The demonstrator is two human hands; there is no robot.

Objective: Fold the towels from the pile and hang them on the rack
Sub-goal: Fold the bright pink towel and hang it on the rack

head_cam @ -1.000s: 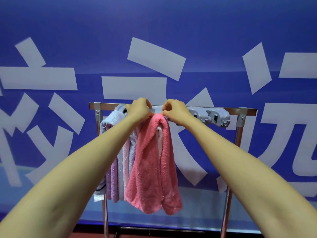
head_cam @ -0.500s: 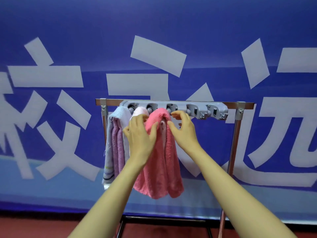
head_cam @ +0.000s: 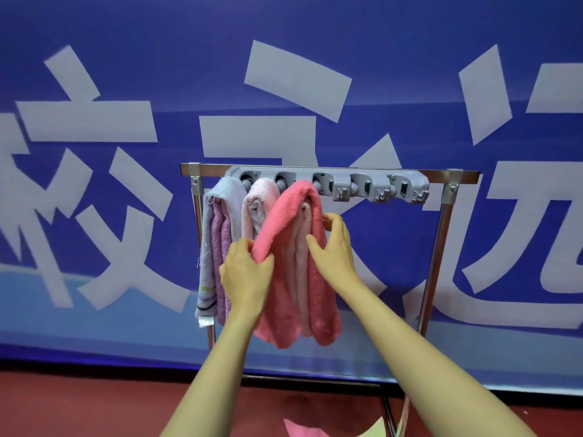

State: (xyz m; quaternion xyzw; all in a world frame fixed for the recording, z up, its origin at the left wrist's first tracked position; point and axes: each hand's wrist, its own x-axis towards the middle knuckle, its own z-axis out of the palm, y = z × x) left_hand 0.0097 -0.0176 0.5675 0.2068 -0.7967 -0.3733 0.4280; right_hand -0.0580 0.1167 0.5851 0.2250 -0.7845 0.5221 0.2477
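Straightening the pink towel [head_cam: 284, 216], which hangs long-ways down from the rack [head_cam: 457, 175], between both hands: left hand [head_cam: 244, 275] pinches its left fold, right hand [head_cam: 334, 247] curls round its right edge, both equally close, so I'd tug downward

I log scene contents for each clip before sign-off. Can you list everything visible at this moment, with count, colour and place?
rack: one, chrome metal, in front of the banner
hook strip: one, grey, along the rack's top bar
lavender towel: one, lilac-grey, hung leftmost
pale pink towel: one, hung second from left
coral towel: one, coral pink, hung third
pink cloth: one, bottom edge of the view
yellow-green cloth: one, beside the pink cloth
banner: one, blue with white characters, behind the rack
floor: red, below
left hand: grips the coral towel's left edge
right hand: pinches its right edge
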